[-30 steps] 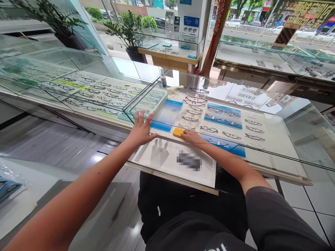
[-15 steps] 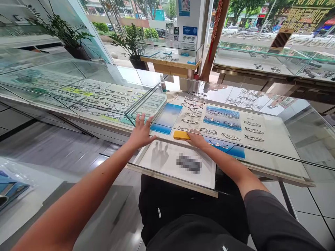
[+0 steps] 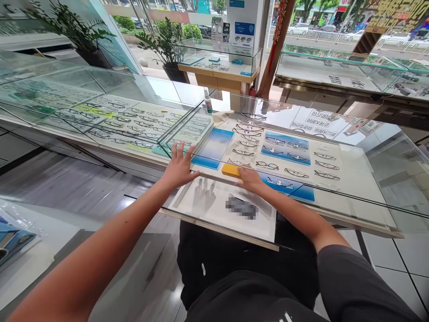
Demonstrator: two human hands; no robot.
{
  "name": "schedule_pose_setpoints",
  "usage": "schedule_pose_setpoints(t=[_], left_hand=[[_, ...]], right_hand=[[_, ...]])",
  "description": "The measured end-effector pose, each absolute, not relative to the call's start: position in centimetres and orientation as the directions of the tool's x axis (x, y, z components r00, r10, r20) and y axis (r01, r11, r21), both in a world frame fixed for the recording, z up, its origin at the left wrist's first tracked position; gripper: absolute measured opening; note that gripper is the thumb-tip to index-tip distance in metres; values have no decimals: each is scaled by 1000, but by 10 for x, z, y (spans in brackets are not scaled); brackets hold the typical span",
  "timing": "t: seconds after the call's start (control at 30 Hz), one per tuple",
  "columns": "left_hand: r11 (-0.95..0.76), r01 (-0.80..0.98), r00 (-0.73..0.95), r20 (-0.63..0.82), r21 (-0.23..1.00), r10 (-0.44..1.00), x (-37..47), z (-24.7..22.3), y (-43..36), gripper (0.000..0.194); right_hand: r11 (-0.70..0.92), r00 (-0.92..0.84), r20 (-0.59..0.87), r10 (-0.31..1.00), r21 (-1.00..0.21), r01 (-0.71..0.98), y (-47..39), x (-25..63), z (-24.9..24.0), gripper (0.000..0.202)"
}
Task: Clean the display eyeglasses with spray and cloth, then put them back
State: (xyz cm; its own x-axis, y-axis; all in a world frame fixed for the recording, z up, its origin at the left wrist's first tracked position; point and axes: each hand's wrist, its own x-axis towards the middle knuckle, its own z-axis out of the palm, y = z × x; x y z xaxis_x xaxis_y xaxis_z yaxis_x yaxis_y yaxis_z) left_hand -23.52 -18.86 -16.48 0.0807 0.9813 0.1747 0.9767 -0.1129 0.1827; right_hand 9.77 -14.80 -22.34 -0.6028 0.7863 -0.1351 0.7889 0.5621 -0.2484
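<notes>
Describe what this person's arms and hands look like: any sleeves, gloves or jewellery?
Both arms are bare from wrist to above the elbow. The left hand and right hand wear no gloves, and no rings, watch or bracelet show. A dark grey short sleeve covers the right upper arm; on the left arm no sleeve comes into view. The clothing below is black.

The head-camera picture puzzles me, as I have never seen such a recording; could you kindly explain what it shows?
No machine here: a person wears a camera on the head, looking forward and down at their own bare arms. They stand at a glass display counter in an eyewear shop. The left hand lies flat, fingers spread, on the glass top. The right hand presses on a yellow cloth or sponge lying on the glass; which one I cannot tell. Under the glass lie rows of spectacle frames and blue display cards. A small spray bottle stands farther back on the counter.
</notes>
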Motion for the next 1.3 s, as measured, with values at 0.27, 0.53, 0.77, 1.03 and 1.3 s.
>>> schedule_pose_setpoints(t=[0.27, 0.53, 0.77, 1.03, 1.3], left_hand=[[-76, 984, 30, 266, 161, 963, -218, -138, -215, 92], [-552, 831, 546, 83, 75, 833, -123, -46, -100, 44], [-633, 769, 639, 83, -87, 765, -79, -48, -12, 23], [-678, 723, 682, -21, -134, 731, -65, -51, 25, 15], [-673, 724, 671, -69, -154, 738, -62, -50, 22, 20]], right_hand=[[751, -727, 291, 621, -487, 446, -210, 199, -95, 30], [444, -133, 554, 822, -477, 758, -48, 292, -91, 20], [302, -11, 488, 873, -521, 799, -28, 319, -119, 13], [279, -3, 420, 908, -597, 752, -23, 312, -119, 14], [239, 7, 367, 930, -621, 746, -25, 313, -120, 15]])
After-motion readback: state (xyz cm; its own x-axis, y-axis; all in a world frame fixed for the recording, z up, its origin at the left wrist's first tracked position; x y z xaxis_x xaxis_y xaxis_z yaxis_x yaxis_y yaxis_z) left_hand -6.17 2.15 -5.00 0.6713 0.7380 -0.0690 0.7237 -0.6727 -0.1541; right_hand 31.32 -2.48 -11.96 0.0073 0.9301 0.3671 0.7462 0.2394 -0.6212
